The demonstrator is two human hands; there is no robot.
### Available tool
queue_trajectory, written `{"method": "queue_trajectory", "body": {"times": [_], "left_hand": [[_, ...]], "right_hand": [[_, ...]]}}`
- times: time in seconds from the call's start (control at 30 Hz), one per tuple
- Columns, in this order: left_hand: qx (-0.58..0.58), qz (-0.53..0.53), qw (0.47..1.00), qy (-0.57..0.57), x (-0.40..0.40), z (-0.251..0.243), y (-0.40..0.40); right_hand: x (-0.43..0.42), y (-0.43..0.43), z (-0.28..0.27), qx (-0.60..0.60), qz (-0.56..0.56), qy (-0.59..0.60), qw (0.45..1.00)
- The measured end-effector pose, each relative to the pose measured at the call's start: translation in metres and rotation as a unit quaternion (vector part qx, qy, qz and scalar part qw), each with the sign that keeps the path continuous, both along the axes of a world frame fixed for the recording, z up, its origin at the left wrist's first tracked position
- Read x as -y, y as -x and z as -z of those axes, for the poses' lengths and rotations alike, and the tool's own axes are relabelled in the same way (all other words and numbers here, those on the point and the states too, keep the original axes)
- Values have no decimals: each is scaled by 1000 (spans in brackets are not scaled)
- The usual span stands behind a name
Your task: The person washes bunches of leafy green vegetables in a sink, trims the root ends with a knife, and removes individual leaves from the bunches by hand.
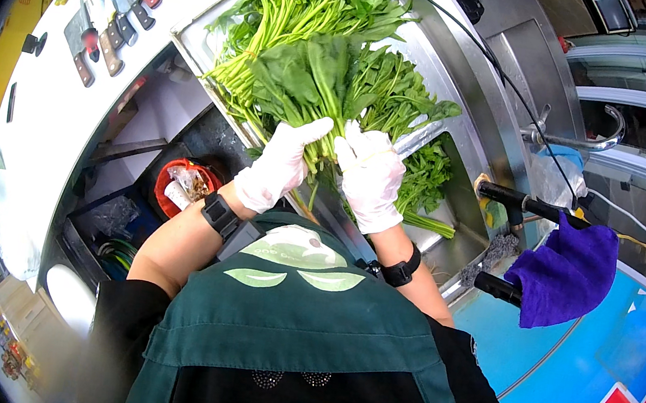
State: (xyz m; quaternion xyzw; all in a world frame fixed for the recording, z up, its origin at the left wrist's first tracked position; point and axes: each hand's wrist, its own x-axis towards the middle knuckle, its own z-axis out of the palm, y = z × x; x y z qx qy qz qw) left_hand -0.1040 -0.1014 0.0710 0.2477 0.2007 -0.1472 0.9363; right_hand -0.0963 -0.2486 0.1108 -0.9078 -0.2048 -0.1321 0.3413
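Note:
In front of me is a bunch of broad-leaved greens point(312, 78), probably spinach, its leaves pointing away and its stems toward my body. My left hand point(279, 162), in a white glove, grips the stems with the thumb laid along them. My right hand point(370, 177), gloved too, closes on the stems from the other side with curled fingers. A thin yellowish band appears to lie across the right glove. Under and beyond the bunch, more long-stemmed greens point(300, 0) lie heaped on a metal drainboard point(430, 63). Another leafy pile point(390, 88) lies just past my right hand.
Several knives point(114, 45) lie on the white counter point(34, 120) to the left. A red-rimmed bin point(161, 183) stands below. On the right, a steel sink basin point(467, 220) holds leafy stalks point(427, 175). Beyond are a faucet point(610, 132) and a purple cloth point(564, 273) on a black bar.

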Motion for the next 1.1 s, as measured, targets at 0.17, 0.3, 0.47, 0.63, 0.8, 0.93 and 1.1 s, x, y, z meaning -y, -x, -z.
{"method": "queue_trajectory", "body": {"times": [0.17,0.3,0.47,0.63,0.8,0.93,1.1], "left_hand": [[-8,7,1000,5,4,-7,-1],[-51,41,994,88,1,-4,0],[-29,34,989,141,-5,30,4],[-13,103,993,48,-5,10,-3],[-43,71,997,5,-1,2,-8],[-152,33,985,79,-7,3,-9],[13,83,978,192,-31,-13,-21]], "right_hand": [[-6,-1,-10,71,-22,35,997],[-7,2,-10,122,-31,44,991],[-6,1,-10,71,-79,72,992],[-3,1,-13,81,-170,131,973],[0,3,-13,76,-200,89,973],[9,13,-15,28,-198,-31,979],[30,29,8,-47,-175,-63,981]]}}
